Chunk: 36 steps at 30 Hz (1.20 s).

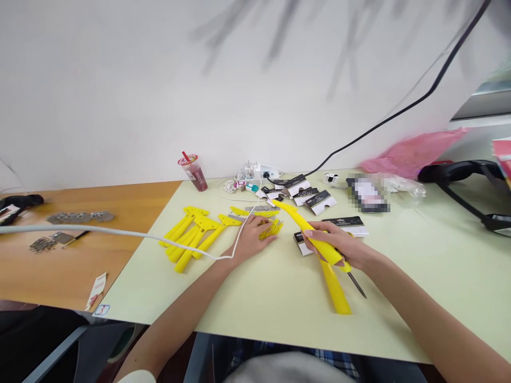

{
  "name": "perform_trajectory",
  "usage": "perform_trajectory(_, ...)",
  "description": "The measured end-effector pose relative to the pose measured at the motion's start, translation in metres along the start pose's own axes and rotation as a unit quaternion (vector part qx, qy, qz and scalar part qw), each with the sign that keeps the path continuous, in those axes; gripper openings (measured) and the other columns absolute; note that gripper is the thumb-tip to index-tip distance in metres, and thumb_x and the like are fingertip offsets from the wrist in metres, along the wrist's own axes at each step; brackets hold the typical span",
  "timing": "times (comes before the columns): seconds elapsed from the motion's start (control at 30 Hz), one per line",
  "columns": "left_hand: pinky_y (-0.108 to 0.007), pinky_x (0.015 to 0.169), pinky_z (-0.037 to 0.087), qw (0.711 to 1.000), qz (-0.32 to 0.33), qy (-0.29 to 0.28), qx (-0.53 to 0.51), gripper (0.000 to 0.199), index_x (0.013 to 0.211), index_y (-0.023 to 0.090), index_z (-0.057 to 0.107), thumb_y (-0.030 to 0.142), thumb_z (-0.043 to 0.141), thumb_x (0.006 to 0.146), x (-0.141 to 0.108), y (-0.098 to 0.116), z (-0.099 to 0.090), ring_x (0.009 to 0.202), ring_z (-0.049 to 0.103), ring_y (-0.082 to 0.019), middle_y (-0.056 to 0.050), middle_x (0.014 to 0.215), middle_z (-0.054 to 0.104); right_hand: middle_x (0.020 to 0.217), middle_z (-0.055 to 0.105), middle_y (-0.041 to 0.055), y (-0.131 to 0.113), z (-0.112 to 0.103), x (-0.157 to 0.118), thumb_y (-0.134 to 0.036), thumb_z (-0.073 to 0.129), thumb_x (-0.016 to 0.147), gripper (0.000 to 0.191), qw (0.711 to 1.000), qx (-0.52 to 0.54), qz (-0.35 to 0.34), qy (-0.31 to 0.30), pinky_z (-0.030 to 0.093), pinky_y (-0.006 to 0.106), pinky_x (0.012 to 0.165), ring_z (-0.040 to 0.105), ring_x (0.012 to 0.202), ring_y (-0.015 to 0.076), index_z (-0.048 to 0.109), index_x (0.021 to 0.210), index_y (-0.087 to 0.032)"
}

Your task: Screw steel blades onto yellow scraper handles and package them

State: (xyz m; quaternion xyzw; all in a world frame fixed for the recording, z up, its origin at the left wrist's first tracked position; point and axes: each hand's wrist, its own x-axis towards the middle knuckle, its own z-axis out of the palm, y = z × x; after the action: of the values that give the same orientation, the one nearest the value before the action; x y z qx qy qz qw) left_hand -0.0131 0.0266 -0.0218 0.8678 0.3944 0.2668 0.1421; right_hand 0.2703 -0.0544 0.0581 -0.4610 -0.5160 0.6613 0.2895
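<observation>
- Right hand (333,242): right of centre in the frame, closed around a yellow tool (325,250); thumb and fingers wrap its thick part, and its narrow end points to the upper left.
- Shaft (356,284): dark and pointed, showing below the right hand and slanting to the lower right; its upper end is hidden.
- Second yellow tool (336,290): runs from beneath the right hand towards the lower centre-right of the frame; whether the hand also grips it cannot be told.
- Left hand (251,239): near the centre of the frame, palm down, fingers part bent over small yellow pieces (272,230); the hand hides part of them, and whether it grips or only rests there cannot be told.
- Yellow handles (187,234): grouped left of the left hand, some overlapping, wide ends towards the top of the frame.
- Cards (319,202): black and white, several overlapping above the right hand, others just beside it.
- Counter (279,314): pale green, carrying all the above.
- Cup (195,173): left of centre near the wall, red straw fitted, slightly tilted.
- Phone (367,194): upper right of the right hand, partly blurred.
- Pink bag (415,154): right side of the frame, by the wall.
- White cable (159,234): crosses from the left edge, passing in front of the handles.
</observation>
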Motion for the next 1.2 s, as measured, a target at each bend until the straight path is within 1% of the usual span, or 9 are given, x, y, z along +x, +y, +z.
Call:
perform_trajectory(0.13,-0.053,0.118,0.053,1.0,0.016,-0.006,0.0,0.03,0.122,0.025,0.086,0.041,0.068,0.106,0.002,-0.014,0.011,0.126,0.069,-0.03,-0.014,0.125,0.081,0.076,0.063,-0.002,0.018,0.01,0.003,-0.06,0.093,0.081,0.053,0.998,0.046,0.033,-0.004,0.038,0.02,0.043,0.057,0.061,0.0123,0.07,0.11,-0.021)
perform_trajectory(0.27,-0.053,0.115,0.055,0.999,0.027,0.013,-0.037,0.026,0.117,0.025,0.087,0.041,0.072,0.103,0.005,-0.025,0.017,0.123,0.074,-0.03,-0.012,0.126,0.083,0.074,0.062,-0.0021,0.024,0.019,0.003,-0.056,0.092,0.082,0.055,0.996,0.036,0.073,-0.025,0.034,0.021,0.04,0.055,0.062,0.0142,0.07,0.119,-0.022)
perform_trajectory(0.43,-0.05,0.108,0.059,0.998,0.026,0.021,-0.043,0.023,0.11,0.024,0.089,0.038,0.073,0.103,0.005,-0.022,0.012,0.112,0.077,-0.03,-0.012,0.112,0.086,0.091,0.072,-0.0004,0.028,0.019,0.005,-0.055,0.091,0.082,0.049,0.998,0.029,0.06,-0.02,0.032,0.022,0.037,0.047,0.055,0.0089,0.068,0.11,-0.023)
perform_trajectory(0.57,-0.048,0.108,0.059,0.998,0.018,0.029,-0.058,0.024,0.116,0.023,0.088,0.037,0.073,0.103,0.001,-0.011,0.004,0.114,0.077,-0.03,-0.011,0.117,0.086,0.085,0.072,-0.0032,0.027,0.02,0.005,-0.055,0.092,0.082,0.05,0.998,0.019,0.053,0.0,0.026,0.021,0.036,0.041,0.049,0.0065,0.064,0.109,-0.024)
perform_trajectory(0.77,-0.046,0.108,0.06,0.997,0.027,0.033,-0.059,0.029,0.124,0.025,0.086,0.032,0.062,0.108,-0.004,-0.005,-0.002,0.117,0.079,-0.028,-0.01,0.124,0.085,0.083,0.07,-0.0005,0.027,0.024,0.006,-0.076,0.077,0.091,0.057,0.996,0.063,0.05,0.029,0.03,0.02,0.035,0.043,0.05,0.0083,0.065,0.108,-0.024)
perform_trajectory(0.87,-0.045,0.106,0.061,0.998,0.031,0.026,-0.044,0.033,0.127,0.026,0.085,0.03,0.057,0.11,-0.005,-0.01,-0.004,0.116,0.08,-0.028,-0.01,0.126,0.084,0.086,0.072,0.0009,0.028,0.024,0.006,-0.069,0.078,0.094,0.049,0.996,0.067,0.048,0.041,0.029,0.02,0.034,0.042,0.047,0.0073,0.065,0.105,-0.023)
perform_trajectory(1.03,-0.047,0.104,0.062,1.0,0.025,0.003,-0.01,0.036,0.131,0.023,0.082,0.029,0.052,0.113,-0.006,-0.021,-0.005,0.114,0.081,-0.029,-0.013,0.129,0.083,0.095,0.077,0.0024,0.03,0.022,0.006,-0.055,0.084,0.092,0.039,0.995,0.087,0.042,0.019,0.03,0.02,0.036,0.034,0.042,0.003,0.065,0.1,-0.023)
perform_trajectory(1.1,-0.046,0.107,0.061,1.0,0.025,0.013,0.0,0.035,0.132,0.022,0.081,0.028,0.051,0.113,-0.005,-0.023,-0.004,0.116,0.081,-0.028,-0.013,0.13,0.083,0.093,0.077,0.0026,0.032,0.021,0.007,-0.055,0.085,0.091,0.039,0.996,0.083,0.042,0.018,0.029,0.02,0.035,0.036,0.043,0.0035,0.065,0.1,-0.023)
perform_trajectory(1.2,-0.044,0.109,0.061,0.998,0.009,0.055,-0.013,0.031,0.128,0.021,0.081,0.026,0.055,0.111,-0.003,-0.022,-0.002,0.116,0.08,-0.027,-0.011,0.128,0.083,0.091,0.076,0.0024,0.033,0.021,0.009,-0.059,0.084,0.091,0.042,0.996,0.069,0.044,0.024,0.029,0.02,0.035,0.039,0.043,0.0045,0.065,0.101,-0.022)
